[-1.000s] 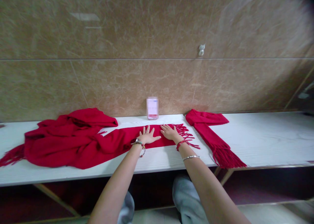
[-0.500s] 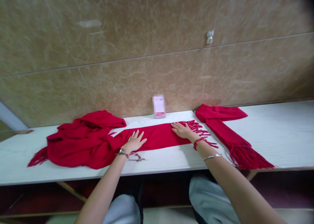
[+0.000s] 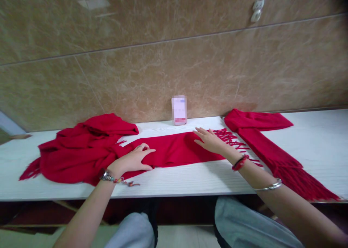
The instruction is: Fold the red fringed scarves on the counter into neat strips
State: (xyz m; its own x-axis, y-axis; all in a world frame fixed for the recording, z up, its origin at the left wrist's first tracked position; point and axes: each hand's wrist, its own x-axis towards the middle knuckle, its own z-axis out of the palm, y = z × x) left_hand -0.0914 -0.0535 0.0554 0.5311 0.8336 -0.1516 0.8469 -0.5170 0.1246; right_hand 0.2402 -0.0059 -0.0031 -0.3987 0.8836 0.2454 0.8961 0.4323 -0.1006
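A red fringed scarf [image 3: 179, 148] lies lengthwise on a white tabletop [image 3: 185, 179]. Its right part is spread flat, while the left part is bunched into a loose heap [image 3: 73, 150]. My left hand [image 3: 134, 159] is at the edge of the heap, thumb and index finger apart, the other fingers bent over the cloth. My right hand [image 3: 209, 141] is open over the flat part near its fringe [image 3: 228, 137], fingers stretched out; whether it touches the cloth is hard to tell.
Another red scarf [image 3: 258, 143], folded and bent at an angle, lies to the right. A pinkish phone-like object [image 3: 179, 110], blurred out, leans on the tiled wall [image 3: 152, 70]. A small white cat-shaped figure [image 3: 257, 9] is on the wall. Below the front edge are dark shelves [image 3: 187, 210].
My left hand has shifted left along the scarf, its flat fingers now bent. My right hand appears to have lifted a little. The view has tilted down slightly.
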